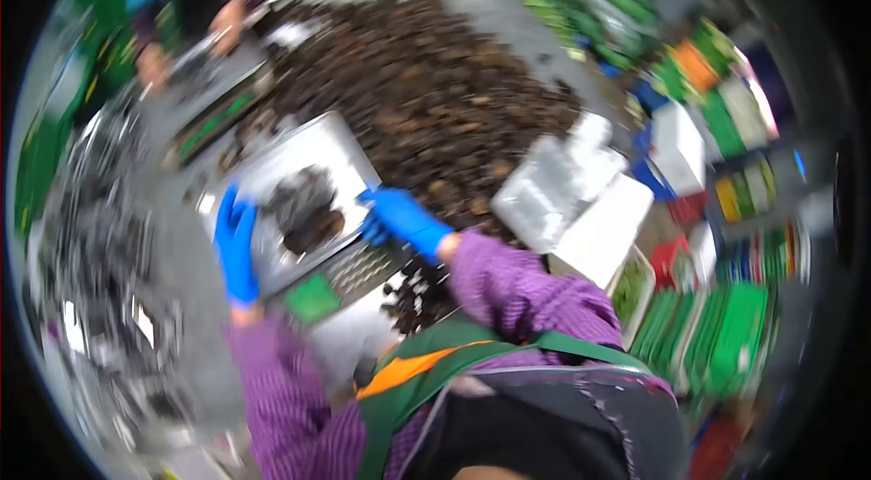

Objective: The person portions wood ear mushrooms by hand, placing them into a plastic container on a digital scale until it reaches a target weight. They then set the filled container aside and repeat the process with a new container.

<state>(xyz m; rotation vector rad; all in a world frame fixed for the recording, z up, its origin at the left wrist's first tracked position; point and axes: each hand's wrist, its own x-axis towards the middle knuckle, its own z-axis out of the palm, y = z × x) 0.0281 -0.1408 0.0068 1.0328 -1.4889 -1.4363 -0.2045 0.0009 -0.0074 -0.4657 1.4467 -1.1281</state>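
Note:
A white tray (337, 137) lies tilted in view on a scale with a keypad (363, 269) and a green panel (311, 298). In it is a blurred grey, see-through bundle (304, 194), like a plastic bag, with dark brown pieces (315, 232) beside it. My left hand (236, 249), in a blue glove, is at the tray's left side, fingers stretched and apart. My right hand (402, 219), also gloved in blue, is by the tray's right rim with fingers bent inward; what they hold, if anything, is hidden by blur.
A wide heap of brown pieces, perhaps mushrooms (408, 81), covers the table beyond the tray. White trays (594, 226) are stacked at right. Another person's hands (227, 26) are near a second scale (218, 122). Clear plastic packaging (100, 235) piles up at left, green packs (717, 335) at right.

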